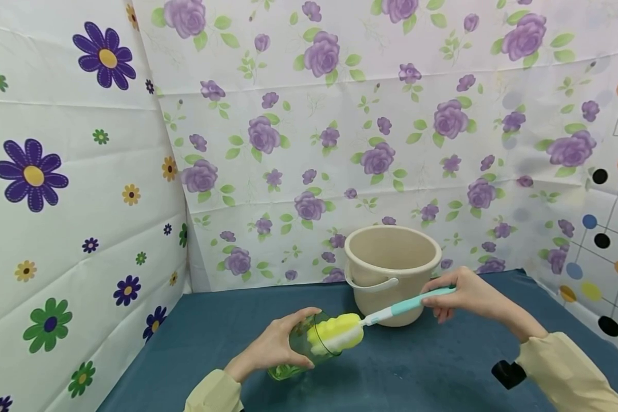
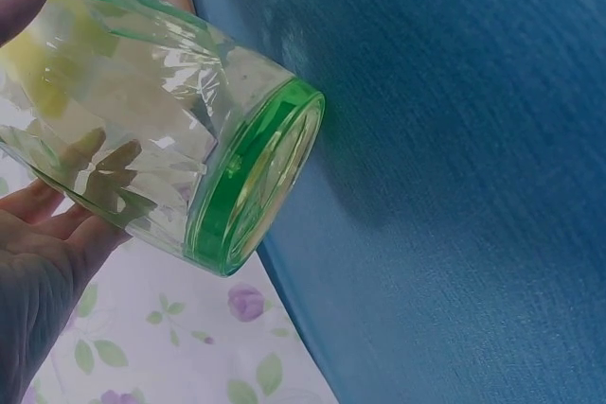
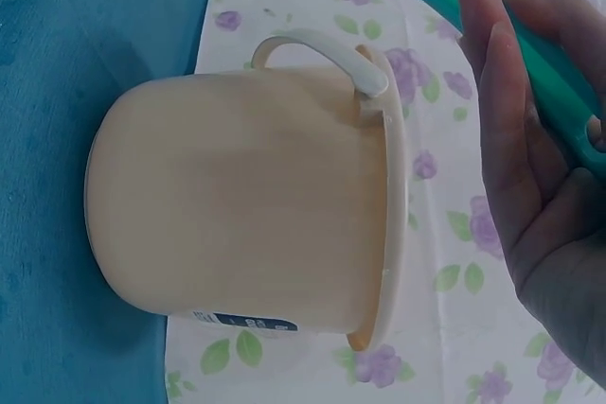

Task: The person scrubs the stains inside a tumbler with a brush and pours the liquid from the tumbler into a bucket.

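My left hand [image 1: 276, 342] grips a clear green-tinted glass [image 2: 151, 120], tilted with its mouth toward the right and its green base low on the left. Thumb and fingers go round its sides. In my right hand [image 1: 466, 297] is the teal and white handle [image 1: 407, 305] of a bottle brush, pinched between thumb and fingers. The brush's yellow and white sponge head [image 1: 347, 331] sits partly inside the glass mouth, its rear end sticking out. Through the glass wall, the yellow sponge shows blurred in the left wrist view.
Behind the brush handle a beige bucket [image 1: 386, 280] stands upright on the blue cloth-covered table [image 1: 226, 320], its handle hanging down in front. Flower-printed curtains [image 1: 288, 143] enclose the back and sides. A small black object [image 1: 508, 373] appears beside the right sleeve.
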Demonstrator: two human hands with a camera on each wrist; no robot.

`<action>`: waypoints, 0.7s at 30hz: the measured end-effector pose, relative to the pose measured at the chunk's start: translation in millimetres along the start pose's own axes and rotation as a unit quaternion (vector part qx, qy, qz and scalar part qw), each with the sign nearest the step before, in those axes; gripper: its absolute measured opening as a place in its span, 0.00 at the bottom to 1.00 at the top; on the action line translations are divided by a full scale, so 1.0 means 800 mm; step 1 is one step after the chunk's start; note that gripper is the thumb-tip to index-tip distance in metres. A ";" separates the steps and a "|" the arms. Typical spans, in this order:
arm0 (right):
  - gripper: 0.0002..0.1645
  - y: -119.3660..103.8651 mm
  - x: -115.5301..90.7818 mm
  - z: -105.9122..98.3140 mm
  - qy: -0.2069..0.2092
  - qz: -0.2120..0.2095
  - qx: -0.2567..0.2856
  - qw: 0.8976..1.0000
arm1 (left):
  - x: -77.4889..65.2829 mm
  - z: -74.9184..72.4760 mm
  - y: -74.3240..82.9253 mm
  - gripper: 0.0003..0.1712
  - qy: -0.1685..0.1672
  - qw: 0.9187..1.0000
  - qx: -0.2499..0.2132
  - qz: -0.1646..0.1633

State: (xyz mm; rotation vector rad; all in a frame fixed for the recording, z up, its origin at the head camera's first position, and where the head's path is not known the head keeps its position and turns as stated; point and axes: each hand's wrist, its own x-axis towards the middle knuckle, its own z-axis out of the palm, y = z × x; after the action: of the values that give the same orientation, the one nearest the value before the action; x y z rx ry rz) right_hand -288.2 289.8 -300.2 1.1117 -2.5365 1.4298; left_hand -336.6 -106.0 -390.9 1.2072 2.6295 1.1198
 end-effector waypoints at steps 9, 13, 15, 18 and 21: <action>0.10 0.007 0.003 0.001 -0.006 0.001 0.011 1.000 | 0.000 0.001 -0.002 0.50 0.003 1.000 0.006 0.009; 0.10 0.009 0.007 0.006 -0.008 -0.004 0.015 1.000 | 0.001 0.000 -0.003 0.50 0.004 1.000 0.010 0.015; 0.10 0.010 0.008 0.008 -0.007 -0.005 0.017 1.000 | 0.001 0.000 -0.003 0.50 0.004 1.000 0.011 0.015; 0.10 0.011 0.010 0.011 -0.005 -0.004 0.025 1.000 | 0.000 0.000 -0.002 0.50 0.004 1.000 0.012 0.014; 0.10 0.010 0.012 0.015 -0.004 -0.005 0.034 0.999 | 0.000 0.000 -0.002 0.51 0.003 1.000 0.011 0.012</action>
State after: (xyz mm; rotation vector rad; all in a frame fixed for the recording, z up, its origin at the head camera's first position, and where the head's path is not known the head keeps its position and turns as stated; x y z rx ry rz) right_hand -296.7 277.7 -309.7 1.1405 -2.5015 1.5242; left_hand -337.4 -106.6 -391.6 1.2430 2.6456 1.1040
